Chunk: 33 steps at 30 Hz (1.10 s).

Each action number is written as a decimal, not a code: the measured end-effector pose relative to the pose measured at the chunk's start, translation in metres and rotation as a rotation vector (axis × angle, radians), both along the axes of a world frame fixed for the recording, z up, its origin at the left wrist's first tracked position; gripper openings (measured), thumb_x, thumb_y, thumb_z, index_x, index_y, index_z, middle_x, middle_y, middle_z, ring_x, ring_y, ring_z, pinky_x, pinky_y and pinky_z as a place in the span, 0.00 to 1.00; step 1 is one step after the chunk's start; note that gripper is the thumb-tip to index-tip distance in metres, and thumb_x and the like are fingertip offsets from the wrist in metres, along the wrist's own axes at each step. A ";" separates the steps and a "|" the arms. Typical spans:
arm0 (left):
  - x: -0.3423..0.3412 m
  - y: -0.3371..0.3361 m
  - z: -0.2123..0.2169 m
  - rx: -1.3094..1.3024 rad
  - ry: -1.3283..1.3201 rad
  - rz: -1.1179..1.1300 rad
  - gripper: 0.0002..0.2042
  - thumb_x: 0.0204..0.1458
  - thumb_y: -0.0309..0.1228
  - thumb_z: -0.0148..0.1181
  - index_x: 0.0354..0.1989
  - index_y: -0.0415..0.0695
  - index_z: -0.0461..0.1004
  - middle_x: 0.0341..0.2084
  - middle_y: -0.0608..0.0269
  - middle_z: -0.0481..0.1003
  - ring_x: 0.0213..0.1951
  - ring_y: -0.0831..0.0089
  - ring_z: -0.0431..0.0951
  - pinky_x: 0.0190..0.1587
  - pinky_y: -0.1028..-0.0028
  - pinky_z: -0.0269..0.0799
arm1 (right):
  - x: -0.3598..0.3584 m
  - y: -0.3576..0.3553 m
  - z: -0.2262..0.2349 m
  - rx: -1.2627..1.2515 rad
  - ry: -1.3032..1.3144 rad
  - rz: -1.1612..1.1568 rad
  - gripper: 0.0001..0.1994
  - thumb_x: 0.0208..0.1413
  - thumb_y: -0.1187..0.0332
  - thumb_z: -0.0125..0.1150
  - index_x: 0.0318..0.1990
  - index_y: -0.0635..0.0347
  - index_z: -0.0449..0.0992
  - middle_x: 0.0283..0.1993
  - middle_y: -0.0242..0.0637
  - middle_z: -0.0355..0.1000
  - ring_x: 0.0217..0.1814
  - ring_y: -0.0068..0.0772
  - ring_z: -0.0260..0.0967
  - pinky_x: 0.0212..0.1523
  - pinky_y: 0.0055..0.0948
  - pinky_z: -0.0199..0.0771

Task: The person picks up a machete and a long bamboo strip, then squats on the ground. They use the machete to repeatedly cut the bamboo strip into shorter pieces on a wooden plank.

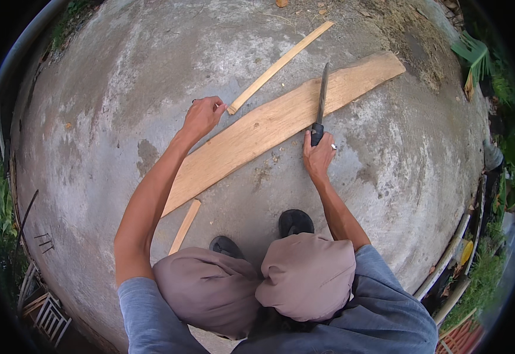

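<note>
Left hand: the left hand (203,114) is stretched out over the concrete floor (121,82), its fingers (216,107) pinched shut on the near end of a thin wooden strip (281,64).
Strip: it is long, pale and narrow; it runs away from the hand toward the top of the view, lying apart from the plank and roughly along its far edge.
Right hand: the right hand (319,154) is closed around the dark handle of a long knife (321,100); a ring shows on one finger.
Knife: the blade points away from the person and lies across the plank, near its middle; whether the edge bites into the wood cannot be told.
Plank: the wide plank (269,127) lies flat on the floor, slanting from the lower left, near the person's knee, to the upper right.
Done so far: judging by how things lie, the strip is already free of the plank, and a short offcut (185,226) lies by the plank's near end; small chips dot the floor below the plank.
Left to do: the plank looks largely whole, so most of its width appears uncut.
Person: squatting, both sandals (296,221) on the floor just behind the plank.
</note>
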State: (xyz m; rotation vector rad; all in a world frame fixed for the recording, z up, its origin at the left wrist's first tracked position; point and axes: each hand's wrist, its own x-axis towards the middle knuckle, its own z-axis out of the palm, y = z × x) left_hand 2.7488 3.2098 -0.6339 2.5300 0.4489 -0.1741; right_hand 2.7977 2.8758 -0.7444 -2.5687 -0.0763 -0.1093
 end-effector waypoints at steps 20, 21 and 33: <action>-0.020 -0.038 0.011 -1.301 0.341 0.323 0.21 0.63 0.39 0.64 0.61 0.43 0.75 0.45 0.71 0.78 0.44 0.81 0.78 0.45 0.75 0.77 | 0.003 -0.003 -0.002 0.053 0.022 -0.025 0.21 0.61 0.52 0.63 0.41 0.64 0.70 0.40 0.52 0.72 0.48 0.57 0.69 0.56 0.55 0.59; -0.045 -0.050 0.017 -1.355 0.260 0.427 0.21 0.63 0.39 0.64 0.62 0.44 0.75 0.45 0.71 0.78 0.43 0.81 0.78 0.46 0.75 0.77 | 0.003 -0.004 -0.003 0.048 0.011 -0.022 0.21 0.61 0.52 0.63 0.41 0.64 0.70 0.40 0.53 0.72 0.48 0.57 0.69 0.56 0.55 0.59; -0.186 -0.131 -0.055 -1.560 -0.090 1.111 0.17 0.56 0.46 0.72 0.48 0.53 0.78 0.38 0.77 0.77 0.41 0.78 0.76 0.41 0.70 0.66 | -0.100 0.064 0.072 0.801 0.692 0.230 0.22 0.57 0.56 0.72 0.45 0.64 0.70 0.36 0.36 0.73 0.36 0.28 0.74 0.36 0.32 0.74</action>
